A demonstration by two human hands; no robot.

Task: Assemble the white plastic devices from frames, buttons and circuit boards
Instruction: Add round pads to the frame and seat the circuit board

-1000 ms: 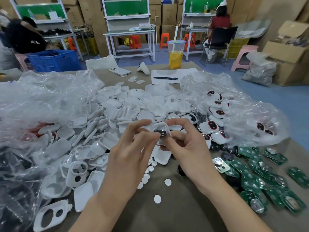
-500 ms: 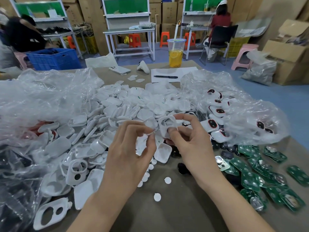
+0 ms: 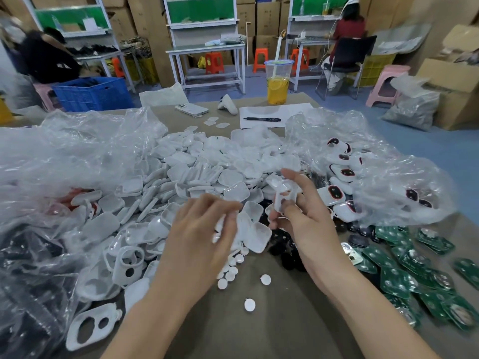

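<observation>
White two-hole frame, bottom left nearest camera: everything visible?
The white plastic two-hole frame is a rounded rectangle, one large oval opening, one smaller round one, a tab at its far right corner. Lies flat on the brown table beside the clear plastic bag; neither left hand nor right hand touches it.

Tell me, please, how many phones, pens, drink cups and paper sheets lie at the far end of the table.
Phone: 1
Pen: 1
Drink cup: 1
Paper sheet: 1
Total: 4

No legible text; cartons [image 3: 268, 22] possibly printed, too blurred to read.
</observation>
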